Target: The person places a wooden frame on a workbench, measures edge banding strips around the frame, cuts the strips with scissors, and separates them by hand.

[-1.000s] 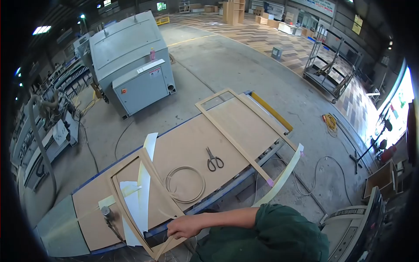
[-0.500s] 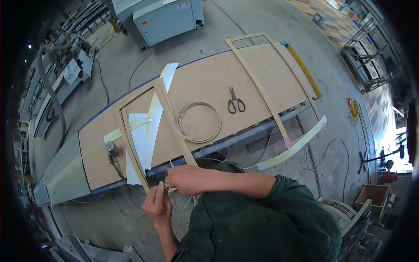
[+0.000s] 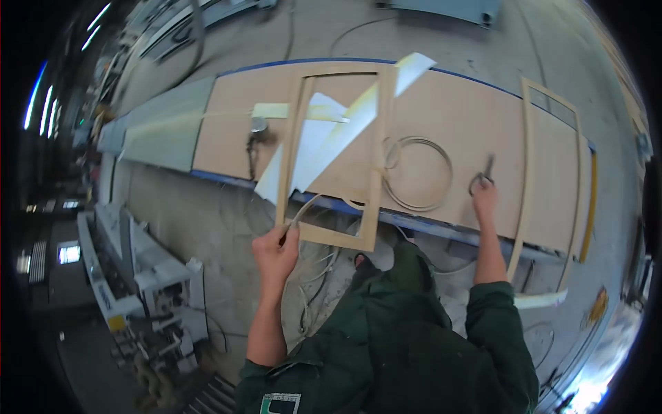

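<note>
My left hand (image 3: 276, 252) is closed at the near left corner of a wooden frame (image 3: 370, 224), pinching the loose end of a thin beige strip (image 3: 305, 207) there. The frame lies across the bench, its near end overhanging the edge. My right hand (image 3: 485, 199) is stretched out to the scissors (image 3: 486, 178), its fingers closed at the handles; the blades point away and are slightly blurred. Between the frame and the scissors lies a coil of the same beige strip (image 3: 449, 176). White and yellow sheets (image 3: 331, 162) rest under the frame.
The long bench (image 3: 476, 117) has a brown board top and a blue edge. A second wooden frame (image 3: 528, 152) lies at its right end. A cylindrical metal tool (image 3: 259, 126) sits left of the near frame. Cables trail on the floor; grey machinery (image 3: 148, 276) stands at left.
My right hand has left the frame corner and moved right to the scissors. My left hand stays at the corner with the strip. The view has turned, and the frame now appears more upright.
</note>
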`<action>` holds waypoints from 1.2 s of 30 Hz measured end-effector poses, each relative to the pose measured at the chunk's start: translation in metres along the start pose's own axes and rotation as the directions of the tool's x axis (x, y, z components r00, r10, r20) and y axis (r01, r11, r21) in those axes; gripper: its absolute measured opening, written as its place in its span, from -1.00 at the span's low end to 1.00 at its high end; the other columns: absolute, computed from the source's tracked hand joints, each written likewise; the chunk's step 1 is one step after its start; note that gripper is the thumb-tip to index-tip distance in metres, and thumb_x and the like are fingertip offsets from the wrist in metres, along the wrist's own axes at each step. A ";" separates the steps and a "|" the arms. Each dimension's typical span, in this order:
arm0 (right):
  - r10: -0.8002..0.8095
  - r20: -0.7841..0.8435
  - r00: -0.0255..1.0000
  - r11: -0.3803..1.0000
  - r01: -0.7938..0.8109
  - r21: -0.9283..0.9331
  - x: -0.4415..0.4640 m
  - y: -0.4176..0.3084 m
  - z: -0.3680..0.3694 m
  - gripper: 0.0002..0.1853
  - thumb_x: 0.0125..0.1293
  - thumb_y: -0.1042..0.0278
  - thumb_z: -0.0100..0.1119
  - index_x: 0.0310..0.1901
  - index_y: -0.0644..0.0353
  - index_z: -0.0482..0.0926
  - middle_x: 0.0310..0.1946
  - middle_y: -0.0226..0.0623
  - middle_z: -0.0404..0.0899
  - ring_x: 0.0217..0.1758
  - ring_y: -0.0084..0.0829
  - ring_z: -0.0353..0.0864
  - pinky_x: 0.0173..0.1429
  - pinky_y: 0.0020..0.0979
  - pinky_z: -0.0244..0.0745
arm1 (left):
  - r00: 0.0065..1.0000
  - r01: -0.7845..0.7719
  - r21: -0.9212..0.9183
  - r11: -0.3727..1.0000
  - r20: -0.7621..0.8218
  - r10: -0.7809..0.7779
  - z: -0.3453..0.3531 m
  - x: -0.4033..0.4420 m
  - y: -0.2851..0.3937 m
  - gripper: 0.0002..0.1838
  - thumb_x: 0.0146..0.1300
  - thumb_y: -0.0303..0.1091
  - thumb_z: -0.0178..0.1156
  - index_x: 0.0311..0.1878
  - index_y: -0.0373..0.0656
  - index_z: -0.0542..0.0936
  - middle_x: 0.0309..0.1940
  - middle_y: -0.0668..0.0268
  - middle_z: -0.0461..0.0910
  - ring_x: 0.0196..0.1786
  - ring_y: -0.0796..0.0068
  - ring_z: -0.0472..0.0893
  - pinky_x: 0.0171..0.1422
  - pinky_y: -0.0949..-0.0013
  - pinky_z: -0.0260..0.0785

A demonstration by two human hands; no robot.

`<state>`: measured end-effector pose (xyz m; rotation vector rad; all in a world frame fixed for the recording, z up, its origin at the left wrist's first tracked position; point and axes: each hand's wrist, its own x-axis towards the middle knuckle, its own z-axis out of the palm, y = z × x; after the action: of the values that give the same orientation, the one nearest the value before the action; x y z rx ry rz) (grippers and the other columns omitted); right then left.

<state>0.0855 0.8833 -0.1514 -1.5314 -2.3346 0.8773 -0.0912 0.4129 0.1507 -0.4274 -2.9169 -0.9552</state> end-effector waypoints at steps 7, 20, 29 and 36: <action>0.251 0.075 0.965 0.869 -0.191 -0.457 0.019 0.022 0.017 -0.39 0.17 0.02 0.34 0.14 0.32 0.57 0.11 0.10 0.58 0.22 0.01 0.58 0.33 -0.06 0.47 | 0.923 0.331 0.059 0.942 0.186 -0.336 -0.029 0.002 -0.005 -0.71 0.20 -0.29 0.29 -0.50 -0.34 0.61 -0.72 0.38 0.46 -0.57 0.71 0.40 -0.47 0.42 0.23; 0.225 0.673 0.705 0.571 -0.655 0.495 0.014 0.020 -0.021 -0.81 0.10 0.50 0.15 -0.22 0.29 0.57 -0.34 -0.22 0.62 -0.29 -0.34 0.67 -0.19 -0.35 0.58 | 0.985 0.175 0.174 0.969 -0.043 -0.170 -0.028 -0.008 0.029 -0.74 0.18 -0.33 0.28 -0.44 -0.37 0.55 -0.72 0.18 0.33 -0.62 0.65 0.33 -0.48 0.39 0.24; -0.473 0.848 0.240 0.515 -0.705 0.487 -0.193 -0.189 -0.136 -0.50 0.02 0.36 0.43 0.03 0.22 0.49 -0.24 -0.45 0.53 -0.19 -0.56 0.55 -0.11 -0.53 0.44 | 0.973 -0.139 0.039 0.989 -0.183 0.144 -0.009 -0.002 0.039 -0.92 0.14 -0.44 0.32 -0.32 -0.24 0.70 -0.61 0.12 0.49 -0.61 0.18 0.48 -0.49 0.22 0.29; -0.453 0.885 -0.113 0.689 -0.674 0.266 -0.229 -0.213 -0.096 -0.33 0.22 -0.11 0.43 0.18 0.17 0.41 -0.21 -0.52 0.40 -0.19 -0.64 0.40 -0.10 -0.61 0.32 | 0.931 -0.283 0.120 0.951 -0.205 0.303 0.004 -0.024 0.032 -0.81 0.07 -0.55 0.35 -0.20 -0.29 0.74 -0.59 0.21 0.54 -0.57 0.23 0.53 -0.49 0.24 0.35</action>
<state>0.0690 0.6547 0.0825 -0.4293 -1.4384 3.5748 -0.0590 0.4336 0.1625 -0.6810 -2.5866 -0.7724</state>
